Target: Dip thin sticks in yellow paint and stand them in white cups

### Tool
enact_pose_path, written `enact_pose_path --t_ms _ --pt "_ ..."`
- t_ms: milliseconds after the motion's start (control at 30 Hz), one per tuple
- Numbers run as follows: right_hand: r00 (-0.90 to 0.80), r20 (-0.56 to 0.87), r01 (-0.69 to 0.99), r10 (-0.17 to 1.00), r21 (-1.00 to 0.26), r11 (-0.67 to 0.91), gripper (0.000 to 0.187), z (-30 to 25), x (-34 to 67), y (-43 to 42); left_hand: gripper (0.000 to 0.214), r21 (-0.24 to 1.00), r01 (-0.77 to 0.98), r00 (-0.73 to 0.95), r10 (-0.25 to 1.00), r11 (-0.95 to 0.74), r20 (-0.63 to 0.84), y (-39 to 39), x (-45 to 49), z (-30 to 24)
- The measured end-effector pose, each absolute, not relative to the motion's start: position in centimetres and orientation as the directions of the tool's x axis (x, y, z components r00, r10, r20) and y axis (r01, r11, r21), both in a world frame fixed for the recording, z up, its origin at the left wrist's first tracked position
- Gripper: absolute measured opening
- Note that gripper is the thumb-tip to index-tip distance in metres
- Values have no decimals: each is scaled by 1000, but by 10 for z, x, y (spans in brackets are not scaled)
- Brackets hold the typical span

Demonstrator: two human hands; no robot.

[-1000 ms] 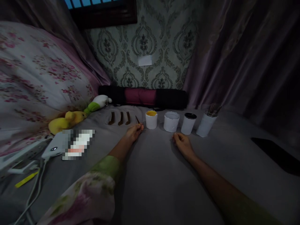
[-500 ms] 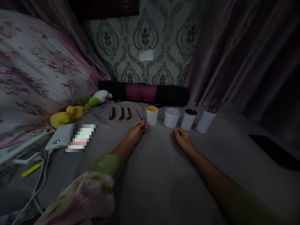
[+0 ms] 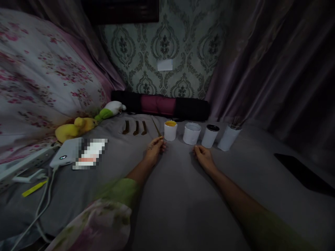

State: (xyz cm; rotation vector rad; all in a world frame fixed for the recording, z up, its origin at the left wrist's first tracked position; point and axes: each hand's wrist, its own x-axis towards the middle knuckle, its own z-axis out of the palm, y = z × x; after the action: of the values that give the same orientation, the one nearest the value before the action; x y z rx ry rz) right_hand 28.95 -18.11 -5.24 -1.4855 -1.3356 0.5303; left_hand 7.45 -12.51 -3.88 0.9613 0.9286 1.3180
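My left hand is closed on a slim paintbrush with a gold-coloured band near my fingers. The brush's long thin end points up and away; its other end is hidden in the hand. Just beyond that hand is a white pot of yellow paint. My right hand rests on the grey sheet, fingers curled in and nothing visible in them. Behind it stand a wider white pot with pale contents and a narrower white pot with a dark top.
A white holder with several thin sticks leans at the right. Three small brown curved pieces lie at the left. A power bank, cables and a power strip lie farther left. A black flat object is far right; a rolled bundle lies behind.
My left hand has turned slightly and more of the brush's thin end shows. My right hand stays in about the same place. The view has tilted a little.
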Motion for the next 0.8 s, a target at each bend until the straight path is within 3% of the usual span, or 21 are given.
enact_pose_path --t_ms 333,800 --pt "288 297 420 910 -893 159 41 -60 292 -176 37 969 -211 28 991 -124 133 -134 77 -35" --pt "291 272 401 917 -905 141 39 -54 289 -181 32 958 32 82 956 -284 281 -139 79 -37"
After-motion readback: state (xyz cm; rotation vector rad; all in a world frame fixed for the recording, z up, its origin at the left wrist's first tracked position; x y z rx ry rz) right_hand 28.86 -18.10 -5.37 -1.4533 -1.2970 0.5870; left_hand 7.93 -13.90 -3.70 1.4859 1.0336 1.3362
